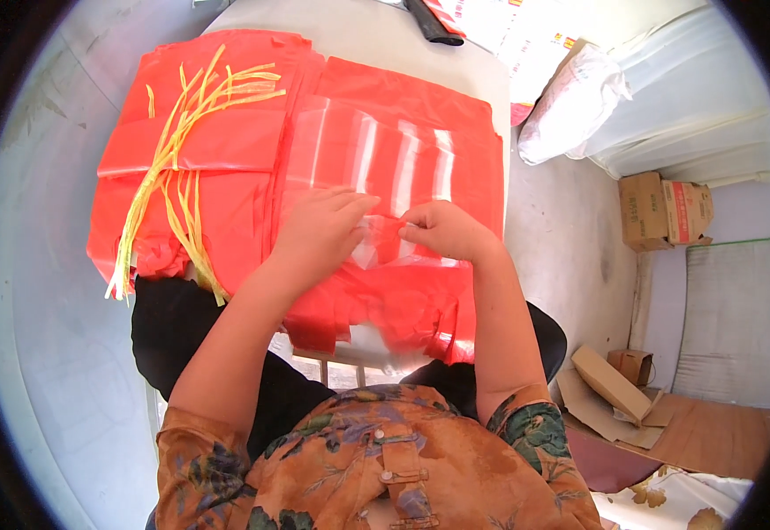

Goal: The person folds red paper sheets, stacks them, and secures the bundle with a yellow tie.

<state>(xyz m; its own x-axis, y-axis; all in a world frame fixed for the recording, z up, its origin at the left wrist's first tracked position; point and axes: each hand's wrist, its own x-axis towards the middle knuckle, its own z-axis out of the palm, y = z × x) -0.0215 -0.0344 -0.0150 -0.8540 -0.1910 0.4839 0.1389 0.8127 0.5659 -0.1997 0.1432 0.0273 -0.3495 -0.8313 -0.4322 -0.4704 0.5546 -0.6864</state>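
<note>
Red plastic sheets or bags lie in two piles on the table in front of me. My left hand (328,231) rests on the right-hand pile (394,93), its fingers stretched over the glossy plastic. Beside it, my right hand (449,231) pinches a fold of the red plastic with thumb and forefinger. Shiny pale bands run across the top of this pile. Below my hands, its loose layers (394,305) hang over the near edge. The left-hand pile (217,141) is folded, with a bundle of yellow plastic strips (169,159) lying across it.
The pale tabletop (350,26) shows behind the piles, with a black and red item (434,22) at its far edge. To the right are a white sack (570,106), cardboard boxes (645,212) and flattened cardboard (610,397). My legs are under the near edge.
</note>
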